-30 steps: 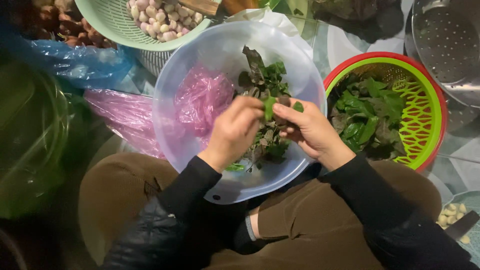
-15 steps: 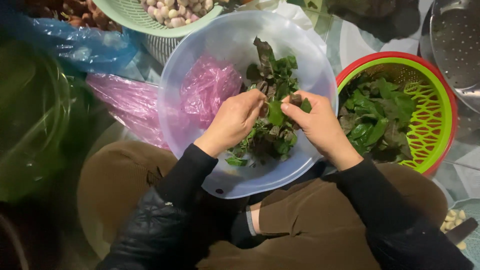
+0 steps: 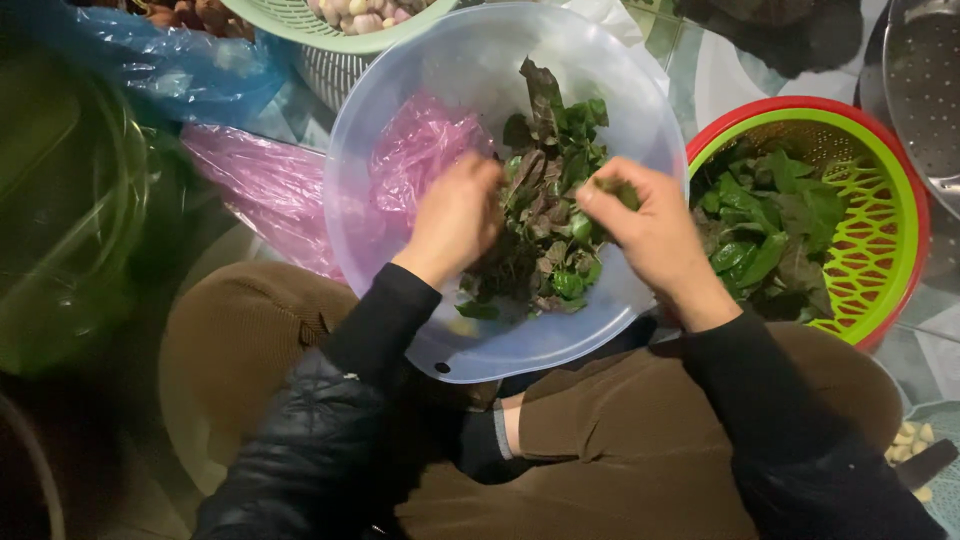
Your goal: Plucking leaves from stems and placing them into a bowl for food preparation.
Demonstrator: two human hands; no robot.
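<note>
A translucent pale plastic bowl (image 3: 400, 110) rests on my lap and holds a heap of green and purple herb sprigs (image 3: 548, 215). My left hand (image 3: 455, 215) is in the bowl at the left side of the heap, fingers curled into the leaves. My right hand (image 3: 650, 235) is at the heap's right side, fingertips pinched on a green sprig. A red-rimmed green basket (image 3: 880, 210) to the right holds picked green leaves (image 3: 765, 230).
A pink plastic bag (image 3: 265, 190) lies under the bowl's left side, a blue bag (image 3: 170, 60) beyond it. A pale green basket of small bulbs (image 3: 350, 20) sits at the top, a metal strainer (image 3: 925, 90) at top right, a dark green bag (image 3: 70, 210) at left.
Both hands have drawn slightly apart over the heap; the left has pushed deeper into the leaves and the right has pulled a sprig toward the bowl's right side.
</note>
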